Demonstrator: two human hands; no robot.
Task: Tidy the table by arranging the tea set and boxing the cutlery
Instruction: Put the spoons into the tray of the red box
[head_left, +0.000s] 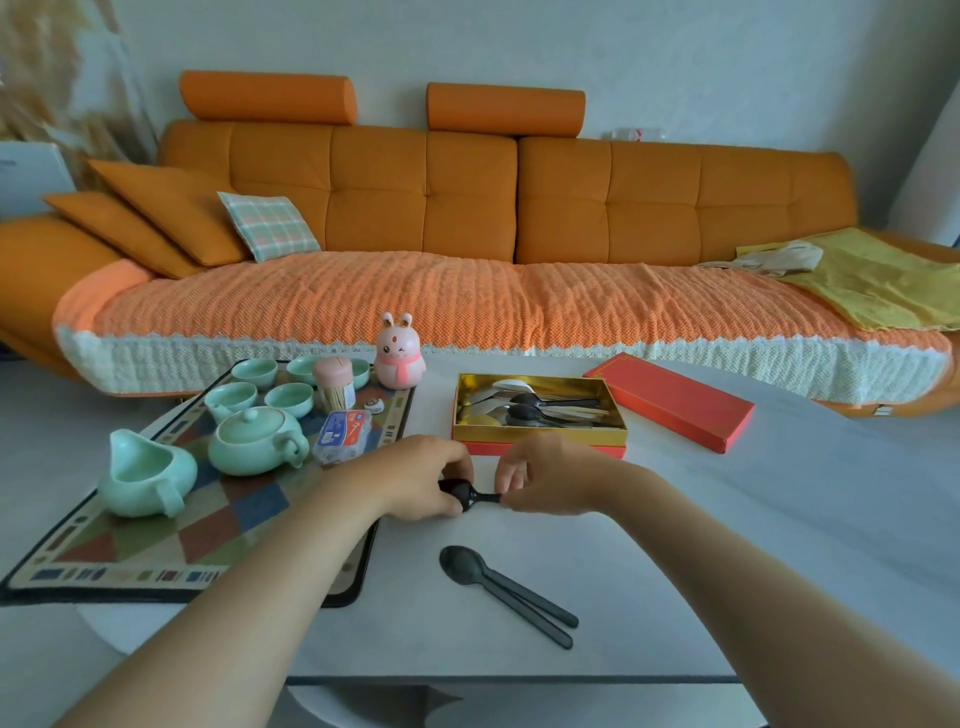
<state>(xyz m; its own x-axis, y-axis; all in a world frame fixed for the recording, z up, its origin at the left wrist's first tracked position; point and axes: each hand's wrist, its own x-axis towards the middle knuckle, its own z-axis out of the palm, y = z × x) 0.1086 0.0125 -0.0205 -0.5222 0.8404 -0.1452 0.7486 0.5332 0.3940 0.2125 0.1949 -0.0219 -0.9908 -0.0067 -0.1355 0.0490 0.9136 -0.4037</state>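
Note:
My left hand (423, 478) grips the bowl end of a black spoon (470, 496) just above the table, and my right hand (540, 480) pinches its handle. Two more black spoons (498, 587) lie stacked on the white table nearer to me. Behind my hands stands the open gold-lined box (540, 434) with several black and pale spoons inside. Its red lid (670, 400) lies to the right. On the patterned mat (156, 545) at left sit a pale green teapot (254, 439), a green pitcher (143, 475) and several green cups (288, 397).
A pink toothpick holder (335, 384), a small plastic packet (343, 434) and a pink rabbit figure (399, 353) stand by the mat's far edge. An orange sofa (467, 208) runs behind the table. The table's front edge (519, 678) is close to me.

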